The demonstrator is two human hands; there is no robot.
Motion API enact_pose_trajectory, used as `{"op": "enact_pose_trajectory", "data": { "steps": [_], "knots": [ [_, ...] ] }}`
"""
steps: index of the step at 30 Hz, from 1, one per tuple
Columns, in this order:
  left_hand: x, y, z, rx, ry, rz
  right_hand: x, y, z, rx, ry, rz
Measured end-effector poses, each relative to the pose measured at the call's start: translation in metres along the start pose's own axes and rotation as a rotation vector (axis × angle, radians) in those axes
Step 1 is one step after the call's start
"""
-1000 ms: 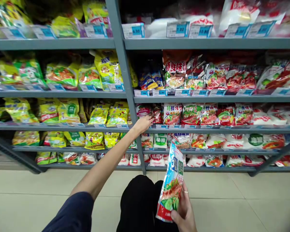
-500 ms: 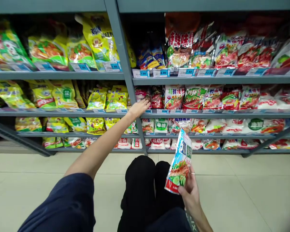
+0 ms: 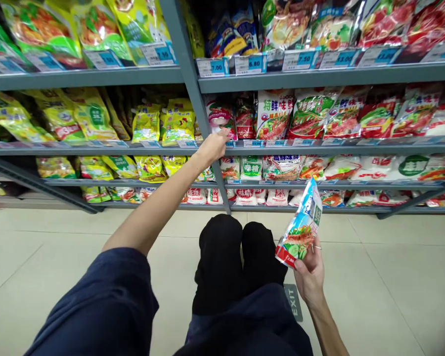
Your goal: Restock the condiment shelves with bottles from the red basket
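Observation:
My left hand (image 3: 215,144) reaches to the middle shelf, just right of the upright post. Its fingers are curled in at the lower edge of a pink and red seasoning packet (image 3: 220,112), which stands behind the shelf lip. The fingertips are partly hidden, and they appear to pinch the packet's bottom. In my right hand (image 3: 311,272) is a light-blue seasoning pouch (image 3: 300,230) with green and red print. The thumb lies on its front and the fingers are behind it. This pouch is tilted and held above the floor, right of my knees.
Yellow bags (image 3: 180,121) fill the shelves left of the grey post (image 3: 193,74). Right of it stand red and white seasoning bags (image 3: 276,113). Price tags (image 3: 255,64) line the shelf edges. My knees (image 3: 222,257) are close to the rack, and an EXIT floor sign (image 3: 292,302) lies below.
My left hand has gone from lying with fingers extended at the shelf edge to curled in at the pink and red packet. The view has tilted down; the pouch now appears farther right.

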State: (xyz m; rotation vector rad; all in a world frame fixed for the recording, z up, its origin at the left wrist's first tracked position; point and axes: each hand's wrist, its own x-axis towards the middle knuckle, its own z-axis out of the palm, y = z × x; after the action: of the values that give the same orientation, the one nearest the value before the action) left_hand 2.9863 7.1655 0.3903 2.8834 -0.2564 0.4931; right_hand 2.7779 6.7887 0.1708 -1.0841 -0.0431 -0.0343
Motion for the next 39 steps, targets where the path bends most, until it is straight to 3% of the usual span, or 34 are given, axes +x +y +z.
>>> {"op": "enact_pose_trajectory", "data": {
  "steps": [4, 7, 12, 14, 16, 19, 22, 28, 32, 35, 39],
  "knots": [
    [-0.009, 0.026, -0.001, 0.005, 0.089, 0.075, -0.010, 0.018, -0.020, 0.041, 0.034, -0.033],
    [-0.033, 0.052, 0.021, 0.021, 0.155, 0.188, -0.007, 0.033, -0.033, 0.097, 0.029, -0.066],
    [-0.094, 0.106, 0.077, -0.082, 0.036, 0.379, 0.007, 0.029, -0.033, 0.200, 0.118, -0.134],
    [-0.112, 0.130, 0.087, -0.150, -0.013, 0.445, 0.016, 0.018, -0.026, 0.200, 0.133, -0.164],
    [-0.118, 0.150, 0.084, -0.229, -0.059, 0.481, 0.028, 0.002, -0.014, 0.172, 0.109, -0.221],
    [-0.104, 0.169, 0.059, -0.374, -0.077, 0.471, 0.048, -0.029, 0.011, 0.125, 0.049, -0.307],
    [-0.080, 0.174, 0.023, -0.519, -0.113, 0.337, 0.066, -0.063, 0.040, 0.079, 0.031, -0.343],
    [-0.058, 0.173, -0.026, -0.810, -0.427, 0.179, 0.094, -0.108, 0.091, 0.001, -0.002, -0.331],
    [-0.050, 0.183, -0.057, -1.073, -0.598, 0.022, 0.090, -0.150, 0.117, -0.063, 0.003, -0.245],
    [-0.046, 0.206, -0.102, -1.328, -0.670, -0.070, 0.070, -0.213, 0.138, -0.122, -0.003, -0.154],
    [-0.058, 0.260, -0.193, -1.528, -0.701, -0.204, 0.025, -0.333, 0.164, -0.125, -0.020, -0.097]
  ]
}}
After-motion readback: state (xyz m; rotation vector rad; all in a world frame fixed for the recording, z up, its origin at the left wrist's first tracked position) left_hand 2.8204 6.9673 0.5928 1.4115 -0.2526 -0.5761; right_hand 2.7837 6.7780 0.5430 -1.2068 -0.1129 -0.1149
